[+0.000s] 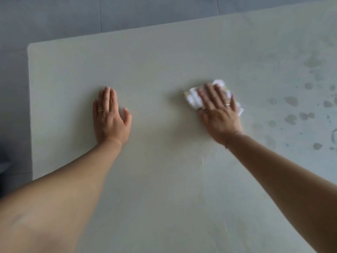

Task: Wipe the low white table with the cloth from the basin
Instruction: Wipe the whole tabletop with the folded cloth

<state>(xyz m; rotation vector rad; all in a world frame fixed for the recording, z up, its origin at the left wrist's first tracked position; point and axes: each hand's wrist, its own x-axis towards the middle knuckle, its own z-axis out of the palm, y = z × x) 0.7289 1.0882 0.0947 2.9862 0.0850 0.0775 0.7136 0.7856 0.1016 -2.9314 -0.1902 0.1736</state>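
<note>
Straight fingers (209, 95) of the right hand (218, 114) press a crumpled white cloth (194, 100) flat on the table (164, 61). The left hand (109, 115) lies flat, fingers together, well apart. Damp spots (291, 101) dot the right side.

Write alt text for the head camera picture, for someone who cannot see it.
A person's right hand presses a crumpled white cloth onto a low white table, while the left hand lies flat on the tabletop, apart from it. Dark spots dot the surface to the right, and grey floor tiles show beyond.
</note>
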